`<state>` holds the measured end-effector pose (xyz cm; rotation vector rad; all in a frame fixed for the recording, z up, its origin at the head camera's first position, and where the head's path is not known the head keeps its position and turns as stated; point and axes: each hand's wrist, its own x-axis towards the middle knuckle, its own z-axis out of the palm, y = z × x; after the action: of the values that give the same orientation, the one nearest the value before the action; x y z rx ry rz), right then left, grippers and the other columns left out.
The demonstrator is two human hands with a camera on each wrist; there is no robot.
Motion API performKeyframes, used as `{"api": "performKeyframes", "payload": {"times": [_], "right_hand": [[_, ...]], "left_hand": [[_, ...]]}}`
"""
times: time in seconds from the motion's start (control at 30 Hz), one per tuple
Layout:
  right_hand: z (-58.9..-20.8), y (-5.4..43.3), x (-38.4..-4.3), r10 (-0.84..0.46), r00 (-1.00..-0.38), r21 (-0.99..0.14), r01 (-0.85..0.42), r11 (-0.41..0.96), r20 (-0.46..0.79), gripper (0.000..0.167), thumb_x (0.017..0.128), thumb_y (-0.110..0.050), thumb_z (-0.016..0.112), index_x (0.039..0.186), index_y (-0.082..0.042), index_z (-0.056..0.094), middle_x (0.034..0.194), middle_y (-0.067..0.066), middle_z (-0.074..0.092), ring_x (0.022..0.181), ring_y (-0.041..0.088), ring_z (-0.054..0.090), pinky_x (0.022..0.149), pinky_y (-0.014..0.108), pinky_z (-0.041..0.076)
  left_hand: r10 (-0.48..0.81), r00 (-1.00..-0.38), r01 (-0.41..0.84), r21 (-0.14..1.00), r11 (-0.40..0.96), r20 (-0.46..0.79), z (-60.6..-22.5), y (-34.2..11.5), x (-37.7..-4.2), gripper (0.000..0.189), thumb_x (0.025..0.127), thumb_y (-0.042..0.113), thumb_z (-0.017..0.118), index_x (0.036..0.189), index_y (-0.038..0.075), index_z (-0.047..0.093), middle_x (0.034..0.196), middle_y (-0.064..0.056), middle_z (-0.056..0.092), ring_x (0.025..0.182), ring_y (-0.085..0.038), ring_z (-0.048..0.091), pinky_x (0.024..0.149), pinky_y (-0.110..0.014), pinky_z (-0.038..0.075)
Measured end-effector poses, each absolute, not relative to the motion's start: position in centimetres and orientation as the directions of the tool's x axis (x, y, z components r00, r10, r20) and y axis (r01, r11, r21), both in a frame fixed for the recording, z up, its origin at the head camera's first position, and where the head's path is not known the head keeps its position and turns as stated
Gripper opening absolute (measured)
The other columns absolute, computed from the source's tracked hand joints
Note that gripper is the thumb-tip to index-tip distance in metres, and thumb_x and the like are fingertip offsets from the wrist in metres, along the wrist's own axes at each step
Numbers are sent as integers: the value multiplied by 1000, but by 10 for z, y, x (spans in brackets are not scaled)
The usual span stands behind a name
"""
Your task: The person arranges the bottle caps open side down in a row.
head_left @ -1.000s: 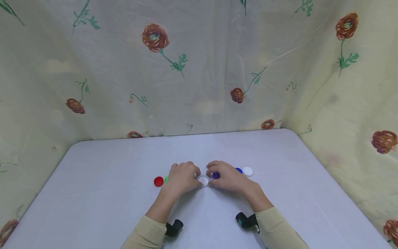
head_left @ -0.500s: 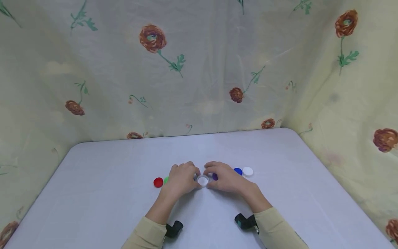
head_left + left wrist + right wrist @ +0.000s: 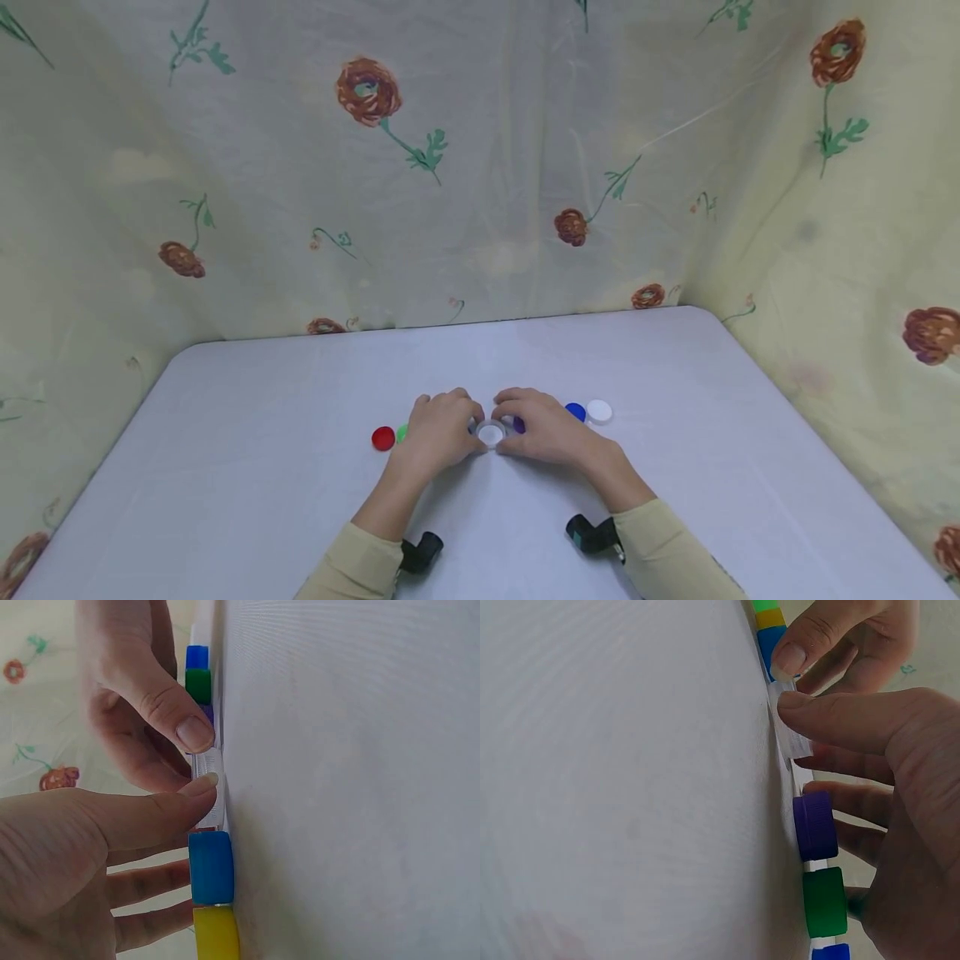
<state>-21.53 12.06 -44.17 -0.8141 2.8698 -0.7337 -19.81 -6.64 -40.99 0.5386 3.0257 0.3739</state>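
Note:
A clear, ridged bottle cap [image 3: 210,760], pale in the head view, stands on the table between the two hands. The left hand [image 3: 441,427] pinches it from its left side, thumb in front and fingers behind. From the other side the right hand [image 3: 547,429] also holds it between thumb and fingers. A light blue cap [image 3: 211,867] and a yellow cap [image 3: 217,934] stand beside the left hand. Close to the right fingers are a purple cap [image 3: 815,825] and a dark green cap [image 3: 825,902]. The hands hide parts of the row in the head view.
The row of caps runs sideways across the white table [image 3: 262,467]. At its left end are a red cap [image 3: 382,438] and a light green one [image 3: 402,432]. A blue cap [image 3: 576,412] and a white cap [image 3: 599,411] lie at the right. Flowered cloth [image 3: 480,167] hangs behind.
The right hand has shifted slightly left against the clear cap and covers more of the purple cap. The blue cap at the right shows more. The left hand has stayed almost still.

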Motion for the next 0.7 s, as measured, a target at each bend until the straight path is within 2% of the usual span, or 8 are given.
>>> {"api": "performKeyframes", "payload": {"times": [0.4,0.7], "right_hand": [[-437,121,-214,-462,-886,-518,-412,750,37,38,85,-30,76,119,-15,71,140,3,59,136,26,50,113,46,41],[-436,124,-216,-470,-880,-585,-417,696,68,30,86,-28,75,112,-13,72,136,6,62,134,28,53,112,47,42]], "left_hand": [[351,-936,348,229,909,29,-410,-65,-200,32,81,31,82,110,19,75,109,-2,72,104,-25,66,99,-53,45],[355,-933,358,232,904,56,-408,-64,-199,32,83,30,80,111,19,74,107,-2,73,101,-24,66,97,-51,45]]}}
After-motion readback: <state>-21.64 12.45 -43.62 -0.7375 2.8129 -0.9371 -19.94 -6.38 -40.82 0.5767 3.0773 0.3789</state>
